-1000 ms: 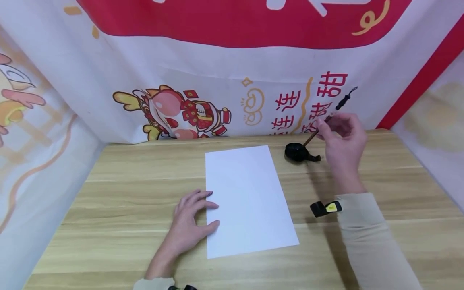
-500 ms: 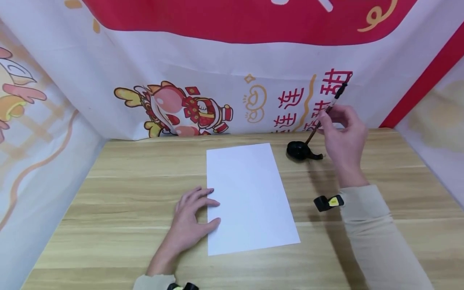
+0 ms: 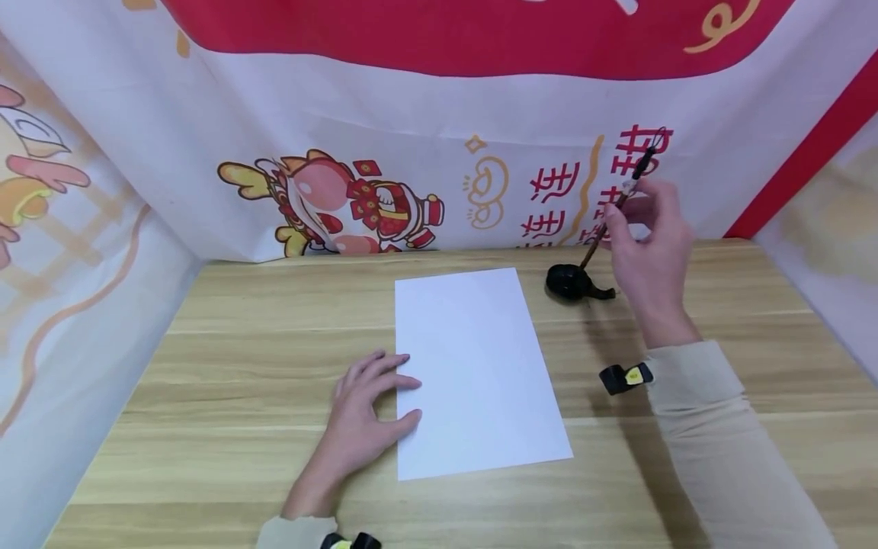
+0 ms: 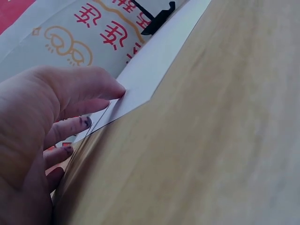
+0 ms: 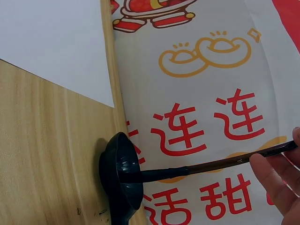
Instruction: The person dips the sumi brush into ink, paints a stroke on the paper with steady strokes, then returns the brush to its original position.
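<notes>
My right hand [image 3: 653, 263] pinches a calligraphy brush [image 3: 594, 247] by its brown handle, thumb against fingers. The brush slants down to the left, its dark head inside a small black ink dish [image 3: 566, 283]. In the right wrist view, the brush [image 5: 220, 164] meets the dish's hollow [image 5: 111, 166], and only fingertips [image 5: 268, 176] show at the right. My left hand [image 3: 363, 419] rests at the left edge of a white sheet of paper [image 3: 476, 366], fingers spread, with thumb and fingertips over it. Dark smudges mark some left fingertips [image 4: 87, 122] in the left wrist view.
The wooden table [image 3: 240, 366] extends around the paper. A white printed cloth [image 3: 411, 107] with red writing and a cartoon dragon hangs at its back edge, and more cloth [image 3: 89, 252] hangs at the sides. Dark specks lie by the ink dish.
The brush has become more upright, its top end swinging up and slightly left while its head stays in the dish. The left hand holds its place on the paper; the head view shifts slightly.
</notes>
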Demonstrator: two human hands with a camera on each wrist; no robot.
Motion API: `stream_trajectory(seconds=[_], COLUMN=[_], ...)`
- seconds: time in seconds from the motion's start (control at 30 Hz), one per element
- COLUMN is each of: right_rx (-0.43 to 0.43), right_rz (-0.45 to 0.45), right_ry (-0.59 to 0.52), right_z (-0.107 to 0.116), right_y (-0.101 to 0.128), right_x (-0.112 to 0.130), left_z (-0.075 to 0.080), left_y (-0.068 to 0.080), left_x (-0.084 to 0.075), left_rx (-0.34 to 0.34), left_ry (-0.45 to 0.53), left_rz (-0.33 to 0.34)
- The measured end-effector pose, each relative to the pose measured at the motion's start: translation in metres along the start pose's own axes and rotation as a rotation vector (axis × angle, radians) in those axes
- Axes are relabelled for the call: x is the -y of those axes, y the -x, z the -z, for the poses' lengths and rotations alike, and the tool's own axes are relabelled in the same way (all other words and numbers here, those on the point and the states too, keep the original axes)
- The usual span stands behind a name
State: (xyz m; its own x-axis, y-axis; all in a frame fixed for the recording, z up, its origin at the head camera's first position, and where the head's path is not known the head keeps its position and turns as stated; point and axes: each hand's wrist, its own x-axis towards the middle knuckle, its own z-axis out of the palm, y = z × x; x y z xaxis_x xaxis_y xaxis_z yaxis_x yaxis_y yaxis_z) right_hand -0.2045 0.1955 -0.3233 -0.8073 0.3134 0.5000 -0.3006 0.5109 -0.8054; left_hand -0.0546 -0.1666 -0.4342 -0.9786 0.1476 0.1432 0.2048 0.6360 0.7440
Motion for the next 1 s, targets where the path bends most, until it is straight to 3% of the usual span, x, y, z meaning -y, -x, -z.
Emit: stream_trajectory(seconds=[0.23, 0.43, 1.0], right_rx=[0.033, 0.033, 0.040], right_rz=[0.034, 0.022, 0.028], right_ry=[0.007, -0.039, -0.054], right_z=[-0.002, 0.000, 0.000], right_y=[0.000, 0.006, 0.004], right_x=[-0.003, 0.009, -0.004], left_z=[-0.002, -0.002, -0.002], left_y=[0.000, 0.000, 0.000], left_x=[0.001, 0.001, 0.000], left_rx=[-0.021, -0.033, -0.040], left_ry=[-0.003, -0.009, -0.015], left_rz=[-0.063, -0.088, -0.090])
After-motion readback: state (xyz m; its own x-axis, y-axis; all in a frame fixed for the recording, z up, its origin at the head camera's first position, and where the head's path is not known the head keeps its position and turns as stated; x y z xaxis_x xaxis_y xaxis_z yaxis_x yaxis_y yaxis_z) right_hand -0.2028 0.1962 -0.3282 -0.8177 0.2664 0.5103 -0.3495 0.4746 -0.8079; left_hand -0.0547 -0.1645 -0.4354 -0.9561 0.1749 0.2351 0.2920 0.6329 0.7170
